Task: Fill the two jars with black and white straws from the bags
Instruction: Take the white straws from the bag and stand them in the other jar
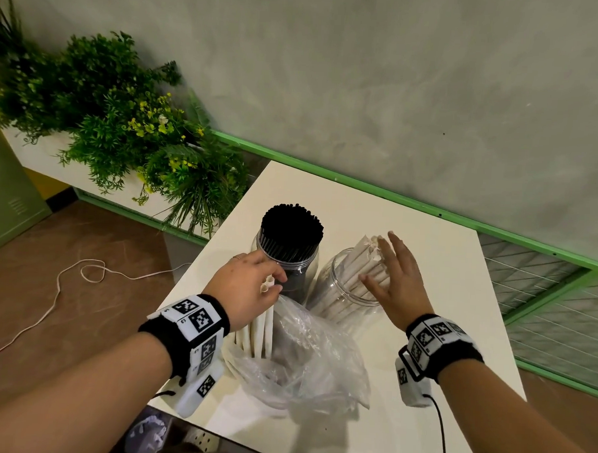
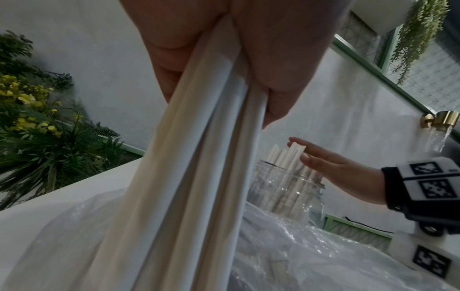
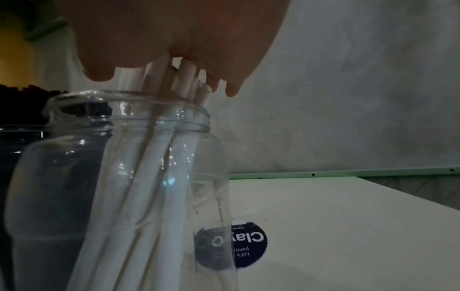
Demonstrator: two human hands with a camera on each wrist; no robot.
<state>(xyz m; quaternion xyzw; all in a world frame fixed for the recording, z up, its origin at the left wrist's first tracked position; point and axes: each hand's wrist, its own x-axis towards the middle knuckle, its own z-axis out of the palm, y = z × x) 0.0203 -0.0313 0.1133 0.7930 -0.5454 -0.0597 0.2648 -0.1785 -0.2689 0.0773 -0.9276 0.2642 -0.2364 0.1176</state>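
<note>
Two clear jars stand side by side on the white table (image 1: 443,267). The left jar (image 1: 302,271) is packed with black straws (image 1: 291,226). The right jar (image 1: 339,296) (image 3: 124,177) holds leaning white straws (image 1: 364,263) (image 3: 159,157) (image 2: 281,157). My right hand (image 1: 396,275) (image 2: 323,163) is spread flat, fingers straight, against the tops of those straws. My left hand (image 1: 250,286) grips a bunch of white straws (image 1: 260,324) (image 2: 199,177) rising out of a crumpled clear plastic bag (image 1: 312,357) (image 2: 311,246) at the table's front.
A planter of green plants with yellow flowers (image 1: 124,122) stands left of the table. A white cord (image 1: 58,284) lies on the brown floor. A green rail (image 1: 428,204) runs along the grey wall behind. A dark round sticker (image 3: 244,244) shows through the right jar.
</note>
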